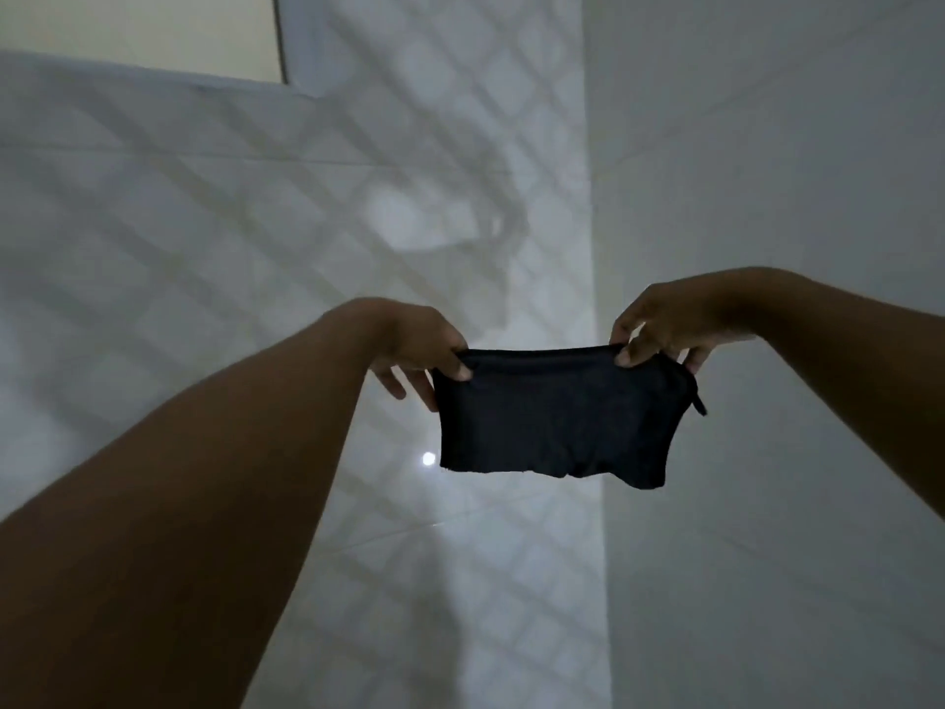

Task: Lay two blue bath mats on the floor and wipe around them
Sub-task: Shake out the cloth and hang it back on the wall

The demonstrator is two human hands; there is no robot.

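Note:
A small dark cloth (557, 417) hangs stretched between both hands, above a glossy white tiled floor (460, 580). My left hand (419, 345) pinches its upper left corner with thumb and fingers. My right hand (659, 324) pinches the upper right corner. The cloth looks almost black in the dim light, and a short tag sticks out at its right edge. No blue bath mat is in view.
White tiled walls (767, 171) rise to the right and at the back left. A diamond-grid shadow falls across the floor and the back wall. A pale yellow opening (138, 33) shows at the top left. A bright light spot (428, 458) reflects on the floor.

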